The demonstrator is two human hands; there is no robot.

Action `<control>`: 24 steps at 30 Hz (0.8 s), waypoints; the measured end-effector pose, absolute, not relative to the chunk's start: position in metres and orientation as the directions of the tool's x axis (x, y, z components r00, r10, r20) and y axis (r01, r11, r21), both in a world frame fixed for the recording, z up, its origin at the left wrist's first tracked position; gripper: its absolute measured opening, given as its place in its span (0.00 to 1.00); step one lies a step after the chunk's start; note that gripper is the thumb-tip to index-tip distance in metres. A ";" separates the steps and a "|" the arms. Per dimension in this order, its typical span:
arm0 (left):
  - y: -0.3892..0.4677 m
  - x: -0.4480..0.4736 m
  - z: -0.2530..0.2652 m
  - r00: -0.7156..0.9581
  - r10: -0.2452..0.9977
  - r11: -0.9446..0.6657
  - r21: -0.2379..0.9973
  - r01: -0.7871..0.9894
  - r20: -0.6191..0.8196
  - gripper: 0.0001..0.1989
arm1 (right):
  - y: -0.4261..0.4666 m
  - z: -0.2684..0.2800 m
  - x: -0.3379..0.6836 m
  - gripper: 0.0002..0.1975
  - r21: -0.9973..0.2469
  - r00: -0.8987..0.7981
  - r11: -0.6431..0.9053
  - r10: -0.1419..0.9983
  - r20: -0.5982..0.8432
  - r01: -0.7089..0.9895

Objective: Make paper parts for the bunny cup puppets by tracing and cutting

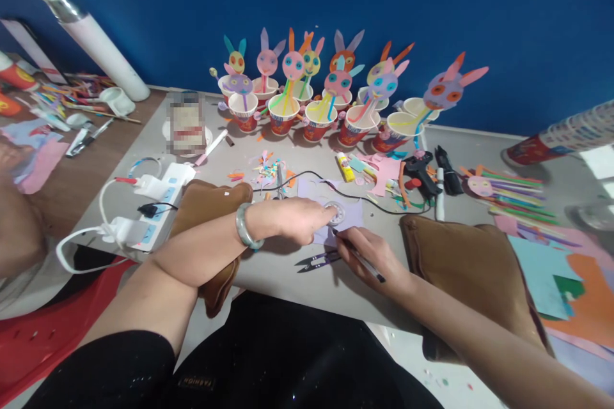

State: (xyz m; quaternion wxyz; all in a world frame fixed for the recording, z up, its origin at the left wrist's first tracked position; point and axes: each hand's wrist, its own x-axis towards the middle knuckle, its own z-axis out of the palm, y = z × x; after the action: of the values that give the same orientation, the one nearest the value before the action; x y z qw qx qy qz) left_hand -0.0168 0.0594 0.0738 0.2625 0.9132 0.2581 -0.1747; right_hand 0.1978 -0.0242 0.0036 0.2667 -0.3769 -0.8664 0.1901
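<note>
My left hand (297, 218), with a bangle at its wrist, has its index finger stretched out. That finger presses a clear round disc (338, 213) onto a sheet of purple paper (354, 225); the other fingers are curled. Between the fingers of my right hand (368, 257) is a pen (365, 262), its tip at the disc's lower edge. A pair of thread snips (316, 261) lies on the table just below the paper, partly covered by my right hand. Whether the disc is a tape roll or some other part I cannot tell.
Paper cups with rabbit-faced figures (314, 120) line the wall. A black glue gun (421, 176), its cord crossing the table, and a glue stick (345, 167) lie nearby. Brown cushions (460, 268) flank my arms. At left are a power strip (163, 208) and another person's arm (16, 217).
</note>
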 end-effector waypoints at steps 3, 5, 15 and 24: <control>0.060 -0.017 0.074 0.802 0.378 -0.730 0.383 0.565 -0.463 0.25 | -0.027 0.002 0.196 0.04 -0.575 -0.562 0.631 0.761 0.325 0.521; 0.060 -0.017 0.077 0.801 0.372 -0.731 0.383 0.565 -0.470 0.24 | -0.027 0.000 0.194 0.05 -0.566 -0.560 0.641 0.755 0.342 0.519; 0.059 -0.016 0.082 0.803 0.370 -0.728 0.391 0.563 -0.467 0.23 | -0.017 -0.002 0.181 0.09 -0.098 -0.726 0.815 0.558 0.402 0.572; 0.060 -0.016 0.080 0.811 0.377 -0.711 0.421 0.563 -0.447 0.23 | -0.016 -0.009 0.174 0.13 -0.054 -0.712 0.779 0.597 0.371 0.625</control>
State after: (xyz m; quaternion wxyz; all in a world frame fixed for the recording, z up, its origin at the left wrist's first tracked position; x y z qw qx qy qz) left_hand -0.0163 0.0596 0.0800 0.2788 0.9098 0.2585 -0.1667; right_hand 0.1744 -0.0158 -0.0095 0.1871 -0.3305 -0.9243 -0.0380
